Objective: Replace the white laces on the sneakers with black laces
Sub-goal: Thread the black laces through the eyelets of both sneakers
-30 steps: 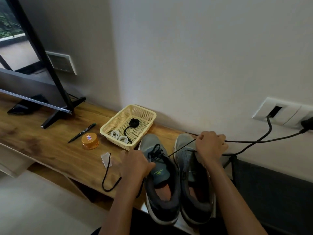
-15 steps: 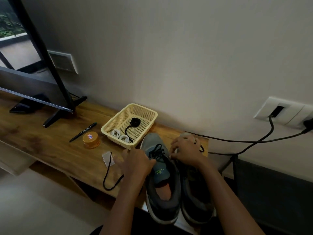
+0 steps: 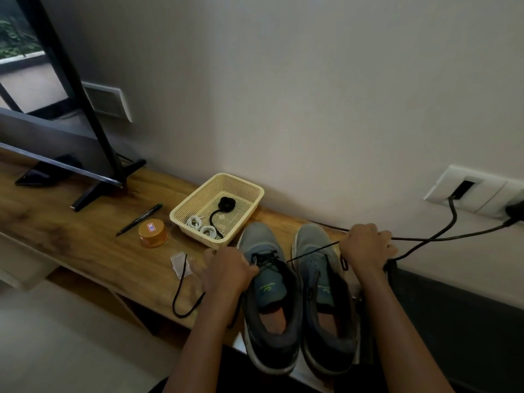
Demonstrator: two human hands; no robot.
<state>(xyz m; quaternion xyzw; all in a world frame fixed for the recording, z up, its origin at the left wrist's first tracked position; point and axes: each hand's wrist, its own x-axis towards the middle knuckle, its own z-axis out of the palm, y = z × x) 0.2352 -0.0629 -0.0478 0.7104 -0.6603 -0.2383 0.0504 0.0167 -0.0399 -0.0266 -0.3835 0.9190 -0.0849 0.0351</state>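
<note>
Two grey sneakers stand side by side on the wooden shelf (image 3: 85,251), heels nearest and toes pointing away at the wall, with their long axes parallel. Each tongue carries a green logo and a line of small lettering that I cannot read with certainty.

The left sneaker (image 3: 266,296) has a black lace (image 3: 312,252) threaded through its front eyelets. The right sneaker (image 3: 323,293) shows none through its own. The left hand (image 3: 229,270) lies against the left sneaker's outer side with its thumb on the lacing. Whether it pinches the lace I cannot tell, though a slack loop of lace trails out leftward from beneath it. The right hand (image 3: 365,245) is a closed fist around the other end, holding that strand taut across the right sneaker's toe.

Further back sit one clear wrapper (image 3: 178,260), one orange jar (image 3: 153,232) with an unreadable red-bordered label, and one pen (image 3: 139,219). One cream basket (image 3: 181,214) holds two white lace coils (image 3: 208,230) and one black coil (image 3: 226,204).
</note>
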